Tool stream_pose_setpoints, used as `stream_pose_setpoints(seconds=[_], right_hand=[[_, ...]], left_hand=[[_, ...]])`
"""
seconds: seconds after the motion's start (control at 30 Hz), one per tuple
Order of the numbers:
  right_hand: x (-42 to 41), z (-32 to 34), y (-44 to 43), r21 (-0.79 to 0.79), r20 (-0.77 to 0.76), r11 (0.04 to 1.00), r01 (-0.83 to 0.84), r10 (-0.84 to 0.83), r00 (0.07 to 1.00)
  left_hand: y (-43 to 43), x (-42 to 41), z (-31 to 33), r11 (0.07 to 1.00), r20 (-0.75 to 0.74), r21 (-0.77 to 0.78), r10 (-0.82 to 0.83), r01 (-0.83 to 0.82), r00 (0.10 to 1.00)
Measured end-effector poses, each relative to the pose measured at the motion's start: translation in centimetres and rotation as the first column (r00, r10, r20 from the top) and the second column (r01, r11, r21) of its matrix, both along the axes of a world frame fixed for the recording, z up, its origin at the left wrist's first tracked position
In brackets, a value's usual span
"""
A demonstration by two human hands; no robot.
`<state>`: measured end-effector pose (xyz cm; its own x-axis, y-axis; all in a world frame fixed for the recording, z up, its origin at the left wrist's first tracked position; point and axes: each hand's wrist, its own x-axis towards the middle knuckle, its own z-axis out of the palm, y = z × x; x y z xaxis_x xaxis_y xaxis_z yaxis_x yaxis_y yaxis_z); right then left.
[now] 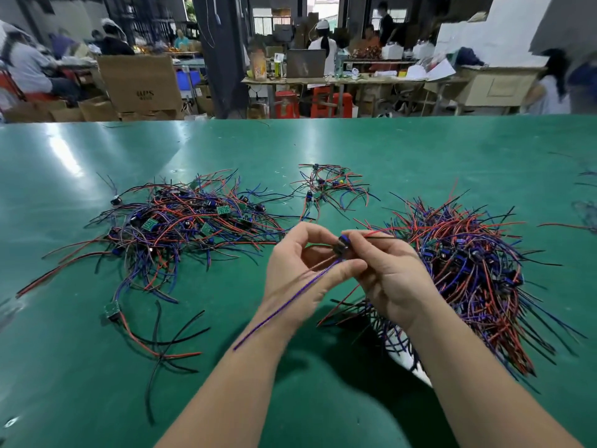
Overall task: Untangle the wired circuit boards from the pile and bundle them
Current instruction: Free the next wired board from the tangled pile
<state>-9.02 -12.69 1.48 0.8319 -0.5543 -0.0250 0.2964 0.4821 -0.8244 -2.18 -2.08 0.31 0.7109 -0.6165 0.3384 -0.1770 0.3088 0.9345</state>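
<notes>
Both hands, left hand (303, 270) and right hand (392, 279), pinch one small purple-wired circuit board (342, 245).

On the counter (323, 150) we saw one wire pile (181, 227) left, a bundled heap (468, 270) right, a small cluster (329, 185) behind.

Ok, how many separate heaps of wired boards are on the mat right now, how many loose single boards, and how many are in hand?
Heaps: 3, left, far middle, right
Loose single boards on the mat: 1
Boards held between left hand and right hand: 1
Total: 5
</notes>
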Motion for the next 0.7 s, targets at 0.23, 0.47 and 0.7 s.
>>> stream_pose_setpoints(seconds=[0.23,0.47,0.7], right_hand=[[-0.9,0.4,-1.7,-0.189,-0.127,0.978,-0.085,0.061,0.99],[-0.4,-0.7,-1.5,-0.413,-0.306,0.911,0.013,-0.152,0.94],[-0.8,0.1,-2.7,-0.126,-0.27,0.986,0.111,-0.141,0.952]], left_hand=[[0.8,0.9,0.8,0.988,-0.346,0.049,-0.12,0.146,0.93],[0.1,0.0,0.2,0.974,-0.346,0.205,-0.024,0.1,0.938],[0.7,0.0,0.4,0.908,-0.343,0.294,-0.192,0.299,0.92]])
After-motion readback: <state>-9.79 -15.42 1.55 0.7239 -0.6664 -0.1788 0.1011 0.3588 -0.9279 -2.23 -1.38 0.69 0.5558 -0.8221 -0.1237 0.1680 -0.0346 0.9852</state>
